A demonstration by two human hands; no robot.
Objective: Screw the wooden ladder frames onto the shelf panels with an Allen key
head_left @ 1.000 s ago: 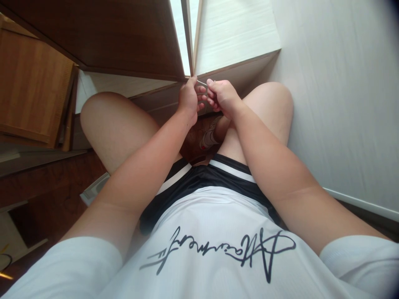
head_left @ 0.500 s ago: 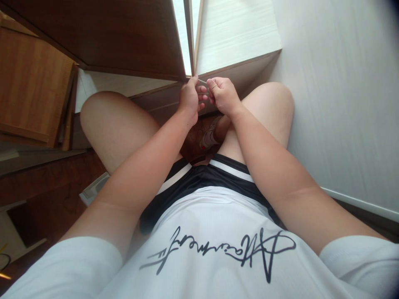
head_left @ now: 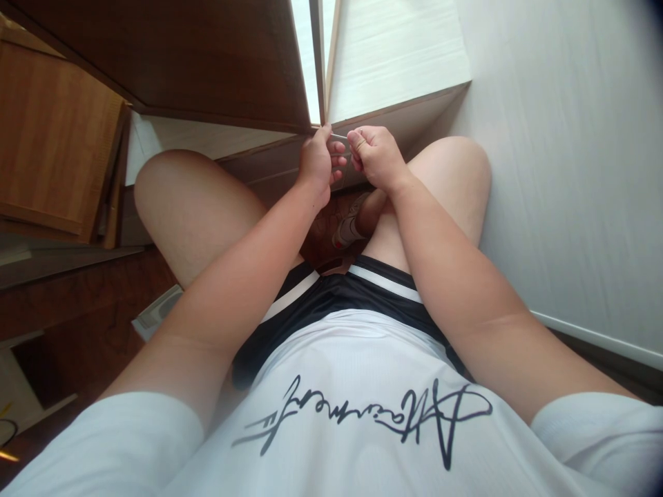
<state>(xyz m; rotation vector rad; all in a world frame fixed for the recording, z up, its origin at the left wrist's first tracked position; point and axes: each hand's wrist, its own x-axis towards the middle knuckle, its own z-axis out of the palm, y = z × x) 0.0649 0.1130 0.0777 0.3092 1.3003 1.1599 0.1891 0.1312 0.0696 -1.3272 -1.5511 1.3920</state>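
Two pinches: your left hand (head_left: 315, 162) and right hand (head_left: 377, 157) each close fingertips on a thin metal pin (head_left: 339, 137) just below where the dark panel (head_left: 207, 62) meets the white panel (head_left: 388, 55); best grip it near the ends, wrists steady.

You sit with your legs folded, your left knee (head_left: 181, 200) and right knee (head_left: 456, 172) spread to either side. Your left hand (head_left: 315, 159) and right hand (head_left: 376, 155) meet in front of you, knuckles nearly touching, and both pinch a thin metal piece (head_left: 339, 137) that spans the small gap between them. The hands sit right at the lower edge where a dark brown panel (head_left: 207, 62) and a white panel (head_left: 394, 55) stand side by side with a narrow slit between them. Below your wrists a shoe (head_left: 346, 231) shows between your legs. An orange-brown board (head_left: 52, 138) leans at your far left.
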